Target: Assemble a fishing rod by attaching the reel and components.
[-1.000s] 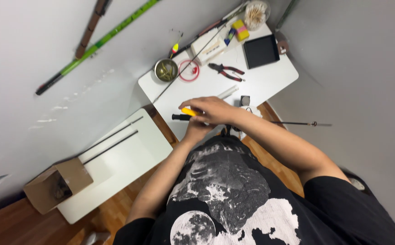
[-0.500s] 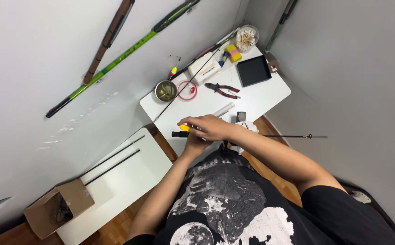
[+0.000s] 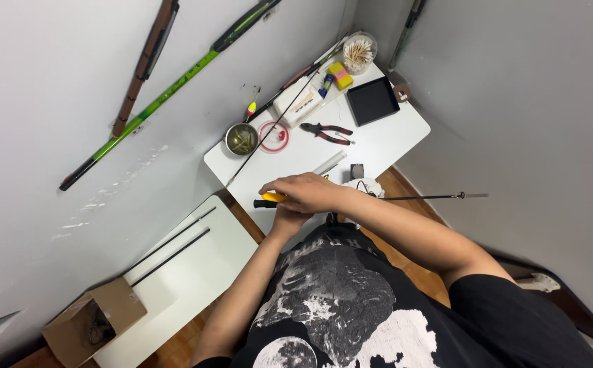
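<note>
My right hand (image 3: 304, 193) is closed over the yellow and black handle (image 3: 267, 200) of a thin dark rod (image 3: 432, 197), which reaches to the right past the table's edge. My left hand (image 3: 287, 219) sits just under the right one, mostly hidden; its grip on the handle cannot be made out. Both hands are at the near edge of a small white table (image 3: 392, 146).
The table holds red-handled pliers (image 3: 330, 133), a metal bowl (image 3: 242, 139), a red ring (image 3: 274, 136), a black tray (image 3: 372, 100), a cup of sticks (image 3: 360, 51) and a white tube (image 3: 328, 163). A lower white table (image 3: 201, 272) carries two black rods (image 3: 174, 238). A cardboard box (image 3: 95, 320) stands beside it.
The view has tilted, so the table and hands sit lower in the picture. Both hands have stayed together on the rod's handle.
</note>
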